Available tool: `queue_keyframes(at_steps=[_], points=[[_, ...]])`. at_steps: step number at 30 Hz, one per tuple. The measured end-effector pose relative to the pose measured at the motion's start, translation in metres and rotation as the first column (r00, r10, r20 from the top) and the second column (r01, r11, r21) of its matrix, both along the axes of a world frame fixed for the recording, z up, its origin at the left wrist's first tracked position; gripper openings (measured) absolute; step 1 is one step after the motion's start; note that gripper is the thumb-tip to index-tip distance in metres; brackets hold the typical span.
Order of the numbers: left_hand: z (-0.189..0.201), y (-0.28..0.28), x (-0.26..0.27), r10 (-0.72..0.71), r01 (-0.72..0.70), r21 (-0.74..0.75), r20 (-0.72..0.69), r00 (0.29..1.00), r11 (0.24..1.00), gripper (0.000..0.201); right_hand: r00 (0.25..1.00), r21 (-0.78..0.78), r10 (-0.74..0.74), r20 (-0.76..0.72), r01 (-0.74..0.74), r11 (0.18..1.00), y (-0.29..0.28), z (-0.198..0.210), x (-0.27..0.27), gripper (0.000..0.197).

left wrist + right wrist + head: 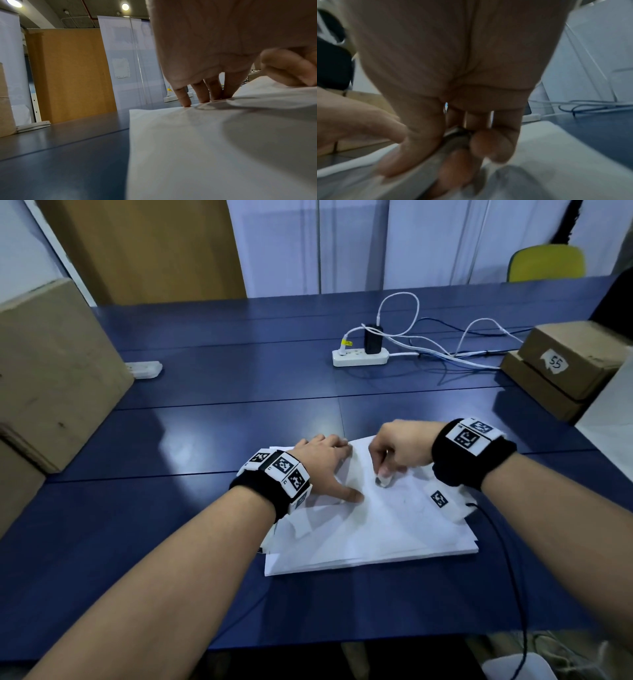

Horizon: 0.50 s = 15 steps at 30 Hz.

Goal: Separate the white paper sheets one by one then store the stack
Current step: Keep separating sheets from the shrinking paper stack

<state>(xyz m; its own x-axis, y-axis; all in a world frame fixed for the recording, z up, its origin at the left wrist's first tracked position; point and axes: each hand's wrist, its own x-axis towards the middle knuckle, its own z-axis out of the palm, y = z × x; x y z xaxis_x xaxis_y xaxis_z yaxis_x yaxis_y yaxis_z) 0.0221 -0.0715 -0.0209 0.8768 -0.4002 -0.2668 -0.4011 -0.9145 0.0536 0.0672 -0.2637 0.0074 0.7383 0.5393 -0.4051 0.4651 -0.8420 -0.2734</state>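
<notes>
Here, seen from a head-worn camera, two bare forearms reach over a dark blue desk (205, 440) toward a loose stack of white paper sheets (376, 535) lying near the front edge, its edges slightly fanned and uneven.

The left hand (325, 460) lies spread on the far left part of the stack, fingers straight, their tips pressing the paper down; the left wrist view shows the fingertips (186, 102) planted near the sheet's far edge.

The right hand (394, 453) is curled over the middle of the stack, thumb and fingers pinching something small. The head view shows a small pale object at the fingertips, and the blurred right wrist view shows a dark curved shape between thumb and fingers; whether that is a lifted fold of the top sheet or a separate item cannot be told.

Farther back sit a white power strip (359, 358) with tangled cables (445, 350), and cardboard boxes (565, 364) at both sides.

Judging the risks: the pinch may catch two sheets rather than one, since thin paper clings. If the left hand eases its pressure, the whole stack could slide or fan further. A tight pinch in the middle may also crease or tear the top sheet.
</notes>
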Motion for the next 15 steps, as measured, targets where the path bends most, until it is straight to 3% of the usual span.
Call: queue_keyframes(at_steps=[6, 11, 15], points=[[0.000, 0.000, -0.001, 0.006, -0.006, -0.002, 0.002, 1.000, 1.000, 0.104, 0.935, 0.133, -0.184, 0.303, 0.150, 0.980, -0.002, -0.004, 0.018, 0.006], [0.000, 0.000, 0.000, 0.006, -0.006, -0.011, -0.002, 1.000, 1.000, 0.101, 1.000, -0.026, -0.018, -0.018, 0.017, 1.000, -0.003, 0.002, 0.004, 0.008], [0.000, 0.000, -0.001, 0.005, -0.005, -0.011, 0.003, 1.000, 1.000, 0.100, 0.951, 0.093, -0.168, 0.258, 0.149, 0.984, 0.003, -0.004, 0.019, 0.007]])
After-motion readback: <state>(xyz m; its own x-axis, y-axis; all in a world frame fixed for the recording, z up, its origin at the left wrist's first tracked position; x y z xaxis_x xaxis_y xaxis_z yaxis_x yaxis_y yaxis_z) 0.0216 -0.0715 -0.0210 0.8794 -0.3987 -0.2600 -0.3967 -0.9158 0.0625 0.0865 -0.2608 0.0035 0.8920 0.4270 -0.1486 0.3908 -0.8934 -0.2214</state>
